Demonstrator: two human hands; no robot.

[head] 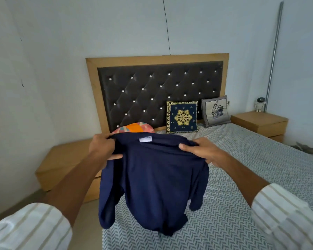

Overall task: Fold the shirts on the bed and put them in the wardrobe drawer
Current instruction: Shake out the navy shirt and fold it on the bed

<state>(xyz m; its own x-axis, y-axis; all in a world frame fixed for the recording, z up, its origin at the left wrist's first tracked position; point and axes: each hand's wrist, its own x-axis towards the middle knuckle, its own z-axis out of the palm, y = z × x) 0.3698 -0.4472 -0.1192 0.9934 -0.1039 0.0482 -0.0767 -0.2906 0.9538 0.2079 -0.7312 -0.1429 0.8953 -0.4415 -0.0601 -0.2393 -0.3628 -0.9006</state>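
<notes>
Over the patterned bed (242,177), left hand (102,147) and right hand (199,150) pinch the navy shirt (155,186) by its shoulders; it hangs lengthwise toward six o'clock.

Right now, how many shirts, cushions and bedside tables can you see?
Shirts: 1, navy shirt, held up by both hands.
Cushions: 3, navy-gold, grey, multicoloured.
Bedside tables: 2, left, right.
Total: 6

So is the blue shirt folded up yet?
Not yet. The navy shirt hangs unfolded, with the left hand and the right hand gripping its shoulders above the bed, sleeves dangling.
</notes>
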